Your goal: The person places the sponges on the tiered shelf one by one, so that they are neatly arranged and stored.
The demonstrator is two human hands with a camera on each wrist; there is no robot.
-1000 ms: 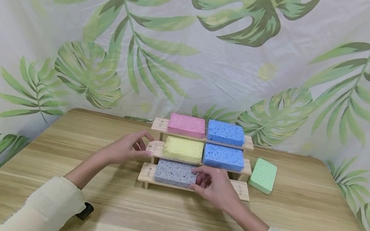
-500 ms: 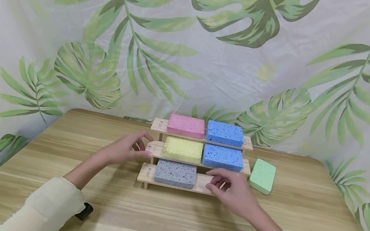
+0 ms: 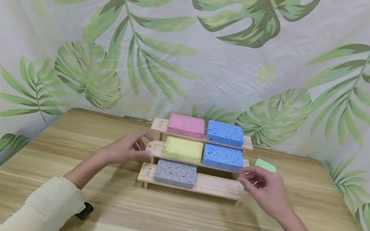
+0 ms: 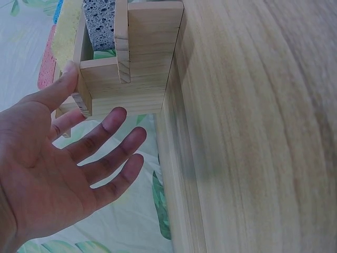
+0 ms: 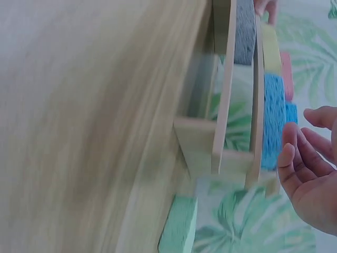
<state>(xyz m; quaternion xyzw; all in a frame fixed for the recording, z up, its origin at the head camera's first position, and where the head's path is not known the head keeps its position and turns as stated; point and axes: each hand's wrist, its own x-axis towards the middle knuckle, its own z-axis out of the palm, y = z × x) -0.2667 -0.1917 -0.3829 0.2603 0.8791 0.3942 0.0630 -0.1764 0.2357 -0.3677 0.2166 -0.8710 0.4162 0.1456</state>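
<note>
A three-tier wooden display stand [image 3: 221, 185] stands on the table. My left hand [image 3: 125, 148] pinches the left end of its middle tier between thumb and index finger; the other fingers are spread in the left wrist view. My right hand [image 3: 271, 193] hovers by the stand's right end, fingers loosely bent and holding nothing. A grey sponge [image 3: 175, 174] lies on the left of the bottom tier. On the middle tier are a yellow sponge [image 3: 183, 149] and a blue sponge [image 3: 223, 157]. Beyond the right hand, a green sponge [image 3: 266, 165] is partly hidden.
The top tier carries a pink sponge [image 3: 186, 126] and another blue sponge [image 3: 225, 132]. Behind the wooden table [image 3: 162, 223] hangs a leaf-patterned cloth [image 3: 219, 73]. In the right wrist view, the green sponge [image 5: 179, 226] lies apart from the stand.
My right hand has let go of the grey sponge and moved right along the bottom tier, now covering part of the green sponge. My left hand has stayed in place.
</note>
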